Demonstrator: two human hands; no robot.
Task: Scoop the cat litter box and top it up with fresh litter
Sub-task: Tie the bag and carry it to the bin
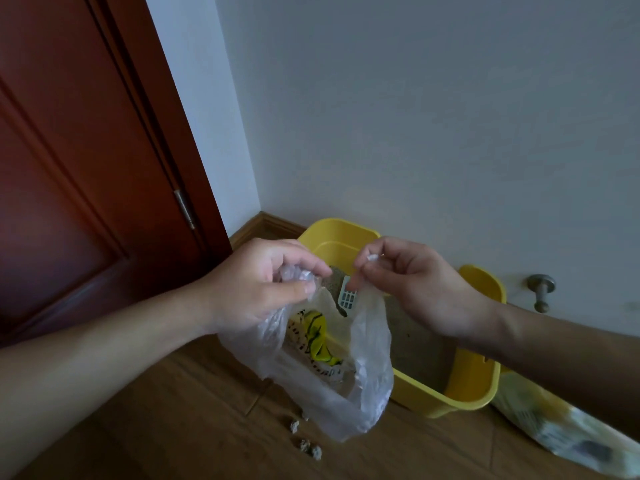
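Observation:
A clear plastic bag (367,368) hangs in the air in front of the yellow litter box (464,393). My left hand (256,285) grips the bag's left rim, bunched in the fingers. My right hand (408,282) pinches the right rim between thumb and fingers. Inside the bag lies a crumpled yellow wrapper (317,336). The box stands on the wooden floor against the wall and holds grey-brown litter (419,344). A white slotted scoop (347,296) stands in the litter, seen between my hands.
Several litter clumps (306,441) lie on the wooden floor below the bag. A printed litter bag (561,427) lies to the right of the box. A dark red door (79,161) stands at left. A metal door stop (541,289) juts from the wall.

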